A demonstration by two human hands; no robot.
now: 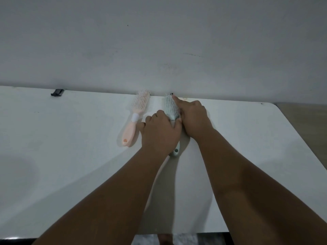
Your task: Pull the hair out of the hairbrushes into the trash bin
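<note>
Pinning the green brush (171,107) to the white table (70,147), the left hand (160,133) is closed over its handle, bristles up. The right hand (193,117) lies along the bristle head, forefinger stretched to the tip; whether it has pinched any hair cannot be told. A pink brush (136,117) lies just beside, untouched. Judged step: starting to strip the green brush. Next move calls for gathering strands and lifting them clear; no bin is in view.
</note>
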